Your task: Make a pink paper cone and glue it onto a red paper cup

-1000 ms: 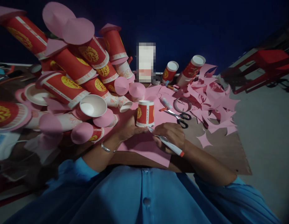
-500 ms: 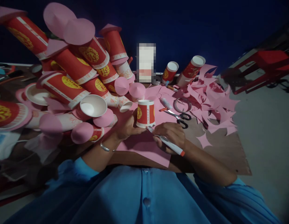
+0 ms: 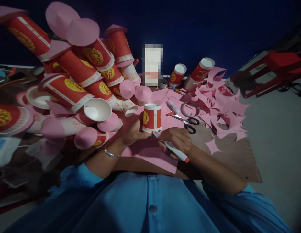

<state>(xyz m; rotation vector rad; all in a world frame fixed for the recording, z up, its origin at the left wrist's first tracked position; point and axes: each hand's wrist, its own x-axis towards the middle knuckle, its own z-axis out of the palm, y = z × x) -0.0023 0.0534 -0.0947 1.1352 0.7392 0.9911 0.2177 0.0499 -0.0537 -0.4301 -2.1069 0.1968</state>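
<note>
1. The left hand (image 3: 131, 131) steadies a red paper cup (image 3: 151, 117) that stands upside down on a pink sheet (image 3: 154, 152), fingers closed around its lower edge.
2. The right hand (image 3: 176, 142) grips a white marker (image 3: 172, 147), tip touching the sheet right at the cup's rim.
3. Since a second ago the marker has swung slightly, its orange end drawn nearer the wrist; cup and left hand have hardly moved. This suggests a slow line being traced around the rim, only partly done.
4. Scissors (image 3: 188, 122) and a tape ring (image 3: 190, 109) lie just beyond the right hand.
5. Pink scraps (image 3: 220, 110) litter the right; a pile of cups (image 3: 77, 81) crowds the left.
</note>
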